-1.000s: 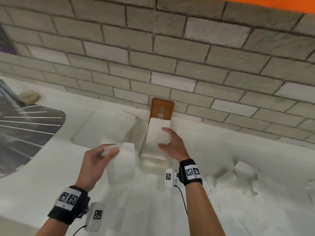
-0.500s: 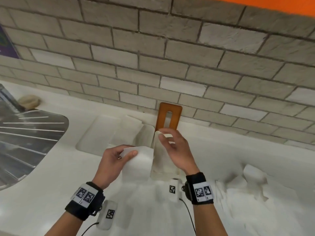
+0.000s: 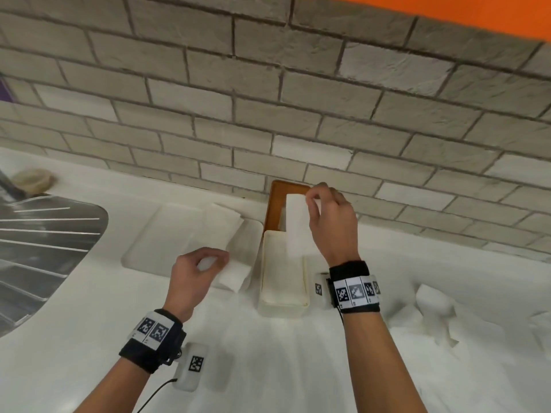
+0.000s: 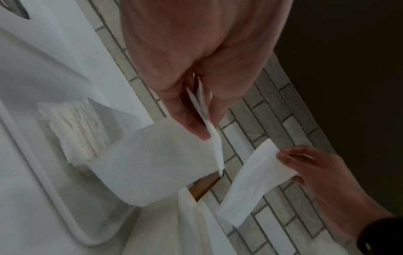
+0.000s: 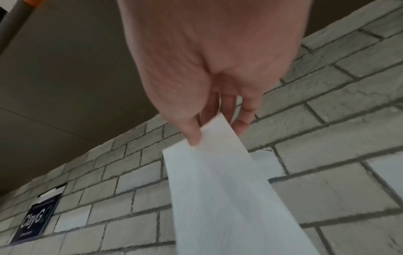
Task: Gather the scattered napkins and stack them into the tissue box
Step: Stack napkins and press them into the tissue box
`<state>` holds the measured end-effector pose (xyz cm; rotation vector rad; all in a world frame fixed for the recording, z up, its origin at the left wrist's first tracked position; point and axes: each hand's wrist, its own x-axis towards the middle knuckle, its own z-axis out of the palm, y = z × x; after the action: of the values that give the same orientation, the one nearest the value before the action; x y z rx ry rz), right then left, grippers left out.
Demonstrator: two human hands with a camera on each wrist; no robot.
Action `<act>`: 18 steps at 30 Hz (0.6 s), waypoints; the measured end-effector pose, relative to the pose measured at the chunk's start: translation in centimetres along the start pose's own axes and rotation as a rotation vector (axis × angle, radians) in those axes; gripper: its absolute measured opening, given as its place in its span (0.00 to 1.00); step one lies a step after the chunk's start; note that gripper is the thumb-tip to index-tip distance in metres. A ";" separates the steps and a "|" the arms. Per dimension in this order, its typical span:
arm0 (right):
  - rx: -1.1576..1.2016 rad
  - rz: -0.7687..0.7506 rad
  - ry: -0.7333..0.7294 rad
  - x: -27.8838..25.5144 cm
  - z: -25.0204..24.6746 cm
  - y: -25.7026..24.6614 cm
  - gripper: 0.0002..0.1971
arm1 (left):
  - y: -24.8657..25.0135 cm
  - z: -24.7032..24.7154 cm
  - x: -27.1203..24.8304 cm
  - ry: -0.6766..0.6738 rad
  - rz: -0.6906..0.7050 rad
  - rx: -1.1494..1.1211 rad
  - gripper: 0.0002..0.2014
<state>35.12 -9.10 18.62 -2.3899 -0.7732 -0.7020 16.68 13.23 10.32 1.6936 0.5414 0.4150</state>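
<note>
White counter [image 3: 298, 368] under grey brick wall [image 3: 268, 99], steel sink [image 3: 38, 239] at left, open tissue box [image 3: 283, 305] centre frame, right hand [image 3: 332, 222] pinching napkin [image 3: 296, 225] above it, left hand [image 3: 193, 275] gripping folded napkin [image 3: 235, 275], loose napkins [image 3: 441, 311] lower right

A white table [image 3: 74, 353] runs along the foot of a brick wall. On it, at the middle, stands an open white tissue box [image 3: 283, 308] with napkins stacked inside, its brown lid [image 3: 275, 204] upright at the far end. Just left of the box lies a white tray [image 3: 143, 248] with a folded stack of napkins [image 3: 222, 225] on it. Loose napkins [image 3: 441, 311] lie scattered on the right. A metal sink drainer [image 3: 44, 248] is set into the left end.
</note>
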 end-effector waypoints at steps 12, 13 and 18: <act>-0.029 -0.194 -0.152 -15.6 6.1 2.0 0.16 | 7.1 1.6 3.4 -0.033 0.170 -0.273 0.18; -0.030 -0.182 -0.205 -16.5 6.5 2.2 0.18 | 7.6 2.3 3.6 -0.043 0.177 -0.288 0.19; -0.050 -0.156 -0.344 -17.7 7.0 3.3 0.11 | 8.7 5.9 4.1 -0.161 0.196 -0.314 0.24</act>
<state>26.95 -13.62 1.64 -2.5502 -1.1039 -0.3738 24.42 9.52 17.67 1.4643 0.1811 0.4730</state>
